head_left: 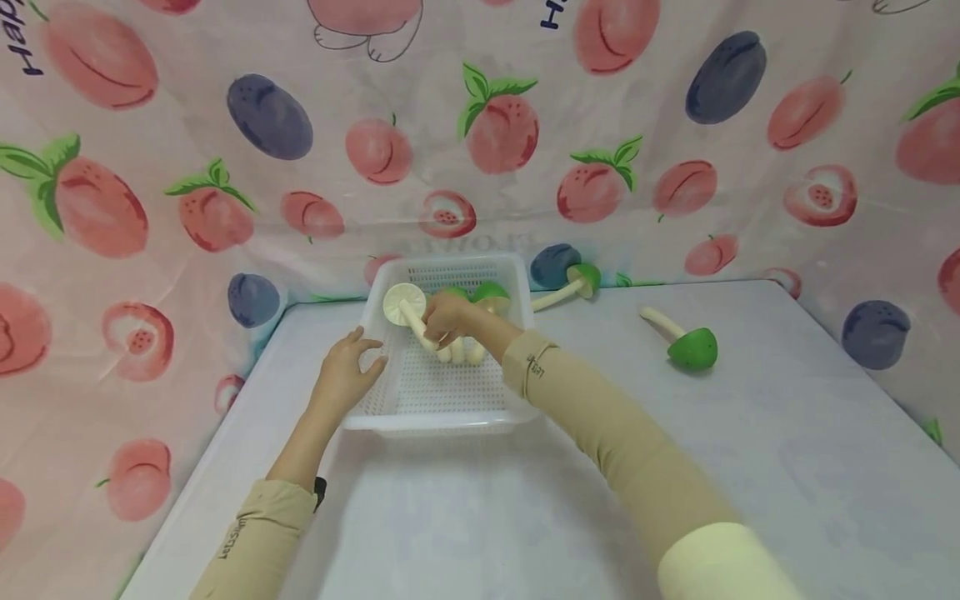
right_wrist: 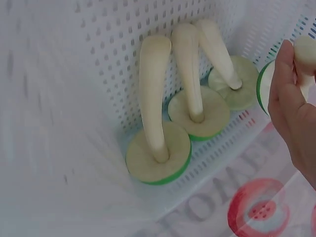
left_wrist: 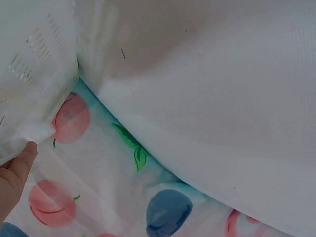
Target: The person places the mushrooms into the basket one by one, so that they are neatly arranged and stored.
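Observation:
My right hand (head_left: 447,320) reaches into a white plastic basket (head_left: 442,420) and grips a toy mushroom (head_left: 405,304) by its pale stem. Its cap's pale underside is turned toward the head camera. Three more toy mushrooms stand along the basket's far side, green caps down and stems up; the right wrist view shows one nearest (right_wrist: 152,94), a middle one (right_wrist: 187,74) and a farther one (right_wrist: 219,54). My left hand (head_left: 347,372) is at the basket's left rim with fingers spread, holding nothing. In the left wrist view a fingertip (left_wrist: 30,147) lies right at the rim.
Right of the basket, one green-capped mushroom (head_left: 587,280) lies by the table's back edge. Another mushroom (head_left: 693,349) lies farther right on the white table (head_left: 465,517). A fruit-print cloth (head_left: 442,92) hangs behind and beside the table.

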Demonstrator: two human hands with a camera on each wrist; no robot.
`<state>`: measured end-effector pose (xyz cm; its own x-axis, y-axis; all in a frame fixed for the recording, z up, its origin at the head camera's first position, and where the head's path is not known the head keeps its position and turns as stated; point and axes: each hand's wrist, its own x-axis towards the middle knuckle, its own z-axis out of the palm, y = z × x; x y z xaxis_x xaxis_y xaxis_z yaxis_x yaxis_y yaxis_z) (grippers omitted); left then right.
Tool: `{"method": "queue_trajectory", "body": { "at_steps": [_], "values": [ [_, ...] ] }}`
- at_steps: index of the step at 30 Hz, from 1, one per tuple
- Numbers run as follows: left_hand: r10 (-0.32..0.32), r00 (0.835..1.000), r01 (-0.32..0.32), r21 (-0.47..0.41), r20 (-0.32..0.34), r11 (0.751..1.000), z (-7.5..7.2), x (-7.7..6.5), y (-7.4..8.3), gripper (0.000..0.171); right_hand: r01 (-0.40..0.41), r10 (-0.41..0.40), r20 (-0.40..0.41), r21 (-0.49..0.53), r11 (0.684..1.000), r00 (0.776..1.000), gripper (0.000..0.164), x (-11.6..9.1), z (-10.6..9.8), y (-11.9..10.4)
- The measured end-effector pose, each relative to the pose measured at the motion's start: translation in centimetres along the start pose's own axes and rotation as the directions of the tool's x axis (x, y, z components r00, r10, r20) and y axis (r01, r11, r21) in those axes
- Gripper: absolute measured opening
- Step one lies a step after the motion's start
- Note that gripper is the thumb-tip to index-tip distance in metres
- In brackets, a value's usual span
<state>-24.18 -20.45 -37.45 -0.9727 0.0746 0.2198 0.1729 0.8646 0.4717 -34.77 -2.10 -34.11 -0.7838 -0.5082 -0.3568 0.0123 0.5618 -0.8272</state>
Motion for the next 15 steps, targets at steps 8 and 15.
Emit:
{"method": "queue_trajectory", "body": {
  "at_steps": [8, 15],
  "values": [
    [0.017, 1.000, -0.017, 0.010, -0.014, 1.000, -0.1, 0.1, -0.1, 0.034, -0.017, 0.016, -0.019, -0.025, 1.000, 1.000, 0.018, 3.2, 1.8, 2.3],
    [0.013, 1.000, -0.013, 0.016, -0.004, 1.000, 0.1, 0.2, 0.0, 0.034, -0.087, 0.089, 0.041, -0.054, 0.995, 0.995, 0.042, 11.4, 2.6, 8.5]
  ]
}}
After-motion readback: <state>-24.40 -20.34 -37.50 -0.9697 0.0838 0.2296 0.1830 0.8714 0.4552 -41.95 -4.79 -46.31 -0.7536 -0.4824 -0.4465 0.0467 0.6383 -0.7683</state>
